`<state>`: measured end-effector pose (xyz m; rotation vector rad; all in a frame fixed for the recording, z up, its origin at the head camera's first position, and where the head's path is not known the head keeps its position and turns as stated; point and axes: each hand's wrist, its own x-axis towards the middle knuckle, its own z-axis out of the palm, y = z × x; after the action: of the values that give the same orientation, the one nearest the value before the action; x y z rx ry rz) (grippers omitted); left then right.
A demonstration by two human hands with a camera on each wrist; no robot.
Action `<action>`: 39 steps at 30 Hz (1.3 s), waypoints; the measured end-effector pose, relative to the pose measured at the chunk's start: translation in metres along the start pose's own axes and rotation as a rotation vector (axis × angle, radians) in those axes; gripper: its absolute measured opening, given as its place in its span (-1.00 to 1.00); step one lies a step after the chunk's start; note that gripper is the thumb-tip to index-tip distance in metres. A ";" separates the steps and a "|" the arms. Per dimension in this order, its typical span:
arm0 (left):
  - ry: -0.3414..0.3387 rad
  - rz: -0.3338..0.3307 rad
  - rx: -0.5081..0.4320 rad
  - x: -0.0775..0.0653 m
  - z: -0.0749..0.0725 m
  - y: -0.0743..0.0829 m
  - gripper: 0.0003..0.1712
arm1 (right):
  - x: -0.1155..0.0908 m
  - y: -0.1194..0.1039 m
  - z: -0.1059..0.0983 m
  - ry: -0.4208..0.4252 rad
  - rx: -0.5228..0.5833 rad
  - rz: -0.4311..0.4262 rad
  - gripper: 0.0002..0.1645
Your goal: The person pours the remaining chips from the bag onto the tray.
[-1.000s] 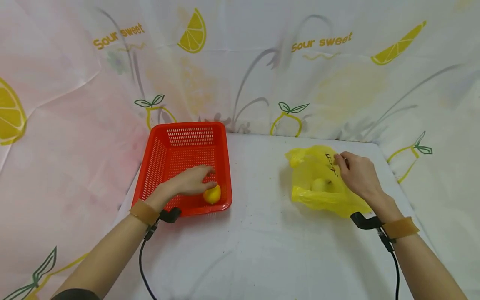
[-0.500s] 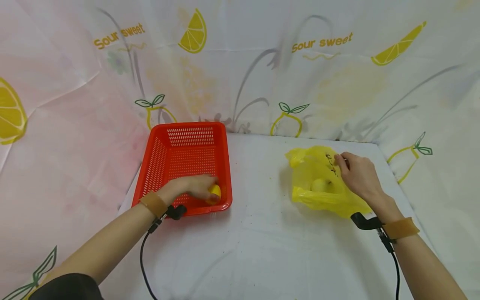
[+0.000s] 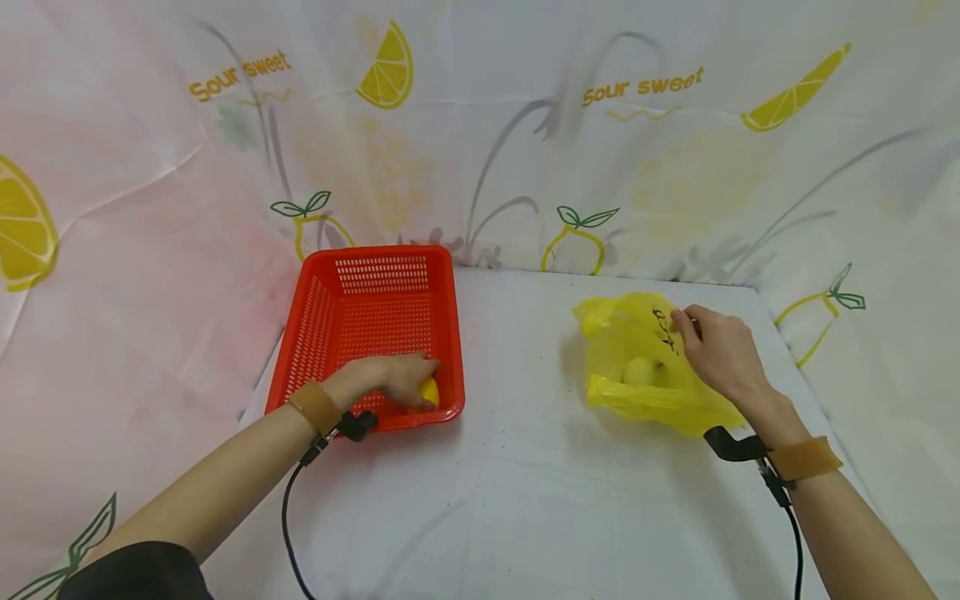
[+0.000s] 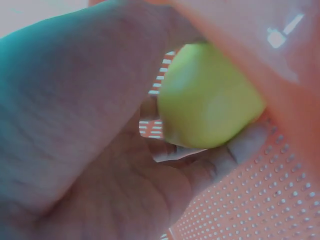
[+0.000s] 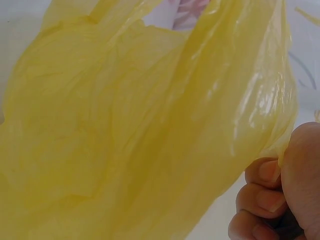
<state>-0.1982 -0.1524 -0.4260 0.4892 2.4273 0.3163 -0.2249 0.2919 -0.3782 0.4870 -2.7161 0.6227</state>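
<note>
In the near right corner of a red plastic basket (image 3: 382,312), my left hand (image 3: 393,377) grips a yellow lemon (image 3: 431,392). The left wrist view shows fingers and thumb curled around the lemon (image 4: 210,97), close against the basket wall. On the right, my right hand (image 3: 722,352) pinches the far right edge of a yellow plastic bag (image 3: 622,329), holding its mouth up and apart. A pale yellow-green fruit (image 3: 639,372) with a dark stem sits in the bag. In the right wrist view the bag (image 5: 150,130) hangs from thumb and curled fingers.
Both basket and bag stand on a white-covered table (image 3: 517,467). A white cloth backdrop (image 3: 480,150) with lemon prints rises behind and at the sides. Black cables (image 3: 287,525) run from the wrist cameras down toward the near edge.
My left hand has lowered from above the lemon and moved slightly right, and its fingers have curled around it. My right hand keeps its hold on the bag.
</note>
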 end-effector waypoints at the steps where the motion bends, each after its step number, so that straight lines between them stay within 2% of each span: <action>1: 0.005 0.000 -0.004 0.000 0.000 0.000 -0.34 | 0.000 0.000 0.000 -0.002 -0.001 0.000 -0.61; 5: 0.029 0.001 -0.040 -0.001 -0.001 0.000 -0.34 | -0.002 0.002 -0.002 -0.008 -0.001 0.002 -0.60; 12: 0.121 0.019 -0.019 -0.005 -0.006 -0.004 -0.24 | -0.004 0.003 -0.004 0.000 -0.015 0.011 -0.59; 17: 0.186 0.047 -0.042 -0.012 -0.012 -0.006 -0.37 | -0.004 0.005 -0.005 0.003 -0.005 0.017 -0.59; 23: 0.344 0.062 -0.074 -0.029 -0.027 -0.004 -0.60 | -0.001 0.004 -0.003 0.003 -0.009 0.020 -0.58; 26: 0.418 0.073 -0.093 -0.038 -0.036 0.000 -0.70 | 0.000 0.004 -0.003 0.001 -0.012 0.022 -0.59; 30: 0.496 0.112 -0.089 -0.050 -0.048 0.008 -0.74 | 0.001 0.004 -0.003 -0.009 -0.012 0.025 -0.61; 39: 0.575 0.152 -0.075 -0.065 -0.061 0.032 -0.67 | 0.001 0.004 -0.006 0.007 -0.024 0.016 -0.66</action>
<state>-0.1805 -0.1566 -0.3333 0.6160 2.9190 0.6905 -0.2257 0.2983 -0.3742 0.4566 -2.7201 0.5937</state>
